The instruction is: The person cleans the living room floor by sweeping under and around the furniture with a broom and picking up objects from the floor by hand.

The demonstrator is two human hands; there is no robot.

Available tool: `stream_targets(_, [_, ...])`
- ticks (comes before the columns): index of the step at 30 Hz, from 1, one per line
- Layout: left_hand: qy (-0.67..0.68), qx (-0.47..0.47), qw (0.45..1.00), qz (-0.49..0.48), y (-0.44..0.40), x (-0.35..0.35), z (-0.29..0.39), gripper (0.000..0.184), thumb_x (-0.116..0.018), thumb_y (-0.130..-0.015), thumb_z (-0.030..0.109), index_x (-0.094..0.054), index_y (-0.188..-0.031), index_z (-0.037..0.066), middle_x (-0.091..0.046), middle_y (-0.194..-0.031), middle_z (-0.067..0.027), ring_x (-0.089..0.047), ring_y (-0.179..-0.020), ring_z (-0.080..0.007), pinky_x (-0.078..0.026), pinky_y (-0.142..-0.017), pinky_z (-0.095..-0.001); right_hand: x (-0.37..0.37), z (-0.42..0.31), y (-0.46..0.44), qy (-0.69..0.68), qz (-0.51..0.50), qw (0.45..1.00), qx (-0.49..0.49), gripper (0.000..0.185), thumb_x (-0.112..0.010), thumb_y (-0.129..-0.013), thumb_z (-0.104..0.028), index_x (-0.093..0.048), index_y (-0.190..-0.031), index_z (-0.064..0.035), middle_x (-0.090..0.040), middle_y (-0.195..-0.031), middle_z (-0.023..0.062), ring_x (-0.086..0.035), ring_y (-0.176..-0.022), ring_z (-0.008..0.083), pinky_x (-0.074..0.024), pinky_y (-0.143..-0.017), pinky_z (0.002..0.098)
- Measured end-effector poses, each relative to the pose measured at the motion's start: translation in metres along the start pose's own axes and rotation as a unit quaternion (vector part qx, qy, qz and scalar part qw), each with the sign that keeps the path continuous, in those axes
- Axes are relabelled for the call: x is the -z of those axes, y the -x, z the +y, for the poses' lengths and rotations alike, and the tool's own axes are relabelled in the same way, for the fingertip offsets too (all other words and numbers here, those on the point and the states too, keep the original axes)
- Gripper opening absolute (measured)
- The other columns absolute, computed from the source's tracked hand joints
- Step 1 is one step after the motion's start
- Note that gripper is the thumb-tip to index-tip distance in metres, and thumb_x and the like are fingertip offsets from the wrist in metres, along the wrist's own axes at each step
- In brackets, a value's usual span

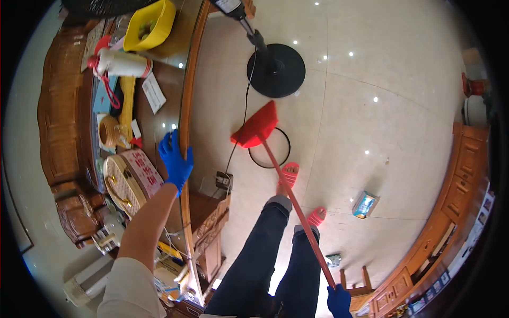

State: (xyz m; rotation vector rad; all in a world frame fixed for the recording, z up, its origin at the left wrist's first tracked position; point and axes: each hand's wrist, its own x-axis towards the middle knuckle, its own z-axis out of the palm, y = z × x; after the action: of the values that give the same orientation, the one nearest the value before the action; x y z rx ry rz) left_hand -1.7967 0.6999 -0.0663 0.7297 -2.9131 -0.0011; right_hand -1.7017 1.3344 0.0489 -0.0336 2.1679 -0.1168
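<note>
My right hand [339, 301], in a blue glove at the lower edge of the head view, is closed round the end of a long pinkish-red handle. It belongs to a red broom [259, 126], whose wide head rests on the tiled floor, beside a thin black ring [289, 146]. My left hand [176, 163], also gloved in blue, lies on the edge of the wooden table [186, 100] with its fingers apart and nothing in them. Close to it stands a woven case [124, 183] with a pink patterned panel.
A round black stand base [276, 70] sits on the floor, with a black cable [249, 95] running past the broom. A small blue box [365, 204] lies at right, near a wooden stool [362, 290]. On the table are a white bottle [124, 63] and a yellow basket [151, 26].
</note>
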Motion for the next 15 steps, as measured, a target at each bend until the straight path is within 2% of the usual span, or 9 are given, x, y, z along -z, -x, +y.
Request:
stream_targets(2, [0.000,0.000,1.000,0.007,0.002,-0.001,0.000,0.072,-0.066,-0.072,0.017,-0.033,-0.136,0.009,-0.036,-0.127,-0.0191,-0.033,-0.116,-0.0378,-0.027,-0.098,-0.0475,0.029,0.022,0.039,-0.011,0.025,1.000,0.013,0.028,-0.054,-0.088,-0.026,-0.056,-0.073,-0.0033,-0.053,-0.052,0.0133,-0.051,-0.044,0.0285,-0.0376,-0.042,0.0391])
stream_targets(4, [0.006,-0.016,0.999,0.027,0.002,0.000,0.000,0.072,-0.066,-0.072,0.017,-0.034,-0.136,0.010,-0.037,-0.125,-0.0183,-0.034,-0.115,-0.0365,-0.028,-0.098,-0.0467,0.044,0.059,0.067,-0.035,-0.010,0.999,-0.012,0.031,-0.048,-0.090,-0.032,-0.057,-0.081,-0.0031,-0.053,-0.056,0.0212,-0.054,-0.049,0.0390,-0.0399,-0.042,0.0455])
stream_targets(8, [0.000,-0.008,1.000,0.030,0.007,-0.004,-0.003,0.072,-0.067,-0.072,0.018,-0.034,-0.135,0.011,-0.038,-0.125,-0.0174,-0.035,-0.114,-0.0357,-0.029,-0.097,-0.0460,0.067,0.102,0.088,-0.044,-0.006,0.999,0.008,0.032,-0.048,-0.091,-0.031,-0.058,-0.079,-0.0027,-0.051,-0.053,0.0212,-0.049,-0.045,0.0378,-0.0356,-0.041,0.0437])
stream_targets(10, [0.020,-0.014,0.998,0.052,0.006,-0.005,-0.005,0.072,-0.068,-0.071,0.019,-0.035,-0.135,0.011,-0.038,-0.125,-0.0159,-0.035,-0.113,-0.0355,-0.031,-0.097,-0.0447,0.060,0.100,0.069,-0.041,-0.003,0.999,0.002,0.028,-0.049,-0.091,-0.027,-0.060,-0.088,-0.0013,-0.054,-0.058,0.0178,-0.051,-0.046,0.0301,-0.0377,-0.042,0.0376])
stream_targets(11, [0.030,-0.013,0.998,0.053,0.006,-0.002,-0.003,0.071,-0.066,-0.073,0.018,-0.034,-0.136,0.011,-0.040,-0.123,-0.0159,-0.036,-0.113,-0.0349,-0.031,-0.097,-0.0434,0.044,0.114,0.054,0.116,0.119,0.967,0.194,0.025,-0.048,-0.092,-0.025,-0.060,-0.091,-0.0028,-0.056,-0.061,0.0126,-0.050,-0.046,0.0238,-0.0373,-0.041,0.0336])
stream_targets(12, [0.029,-0.012,0.998,0.057,0.005,0.004,0.003,0.071,-0.066,-0.073,0.018,-0.034,-0.136,0.011,-0.040,-0.123,-0.0159,-0.036,-0.113,-0.0349,-0.031,-0.097,-0.0434,0.023,0.125,0.029,0.262,0.238,0.859,0.371,0.023,-0.048,-0.092,-0.023,-0.061,-0.094,-0.0044,-0.058,-0.064,0.0074,-0.049,-0.046,0.0175,-0.0370,-0.041,0.0296])
stream_targets(13, [0.055,-0.010,0.994,0.091,-0.001,0.008,0.013,0.066,-0.065,-0.074,0.016,-0.037,-0.133,0.010,-0.042,-0.121,-0.0156,-0.039,-0.111,-0.0328,-0.033,-0.096,-0.0422,-0.006,0.131,0.014,0.018,0.123,0.969,0.212,0.021,-0.048,-0.093,-0.023,-0.061,-0.094,-0.0063,-0.057,-0.066,0.0030,-0.047,-0.047,0.0123,-0.0354,-0.041,0.0262])
stream_targets(14, [0.080,-0.008,0.990,0.115,0.002,0.008,0.024,0.061,-0.065,-0.074,0.014,-0.040,-0.130,0.009,-0.045,-0.118,-0.0153,-0.041,-0.109,-0.0307,-0.035,-0.094,-0.0410,-0.040,0.142,0.010,-0.227,-0.016,0.973,0.029,0.020,-0.047,-0.094,-0.022,-0.061,-0.094,-0.0081,-0.056,-0.067,-0.0015,-0.045,-0.048,0.0070,-0.0338,-0.041,0.0229])
stream_targets(15, [0.078,-0.008,0.991,0.113,0.014,0.002,0.042,0.061,-0.065,-0.074,0.014,-0.040,-0.130,0.009,-0.045,-0.118,-0.0153,-0.041,-0.109,-0.0307,-0.035,-0.094,-0.0410,-0.073,0.154,0.001,-0.349,-0.055,0.935,-0.021,0.023,-0.047,-0.094,-0.027,-0.060,-0.089,-0.0088,-0.051,-0.063,-0.0033,-0.041,-0.048,0.0033,-0.0328,-0.041,0.0213])
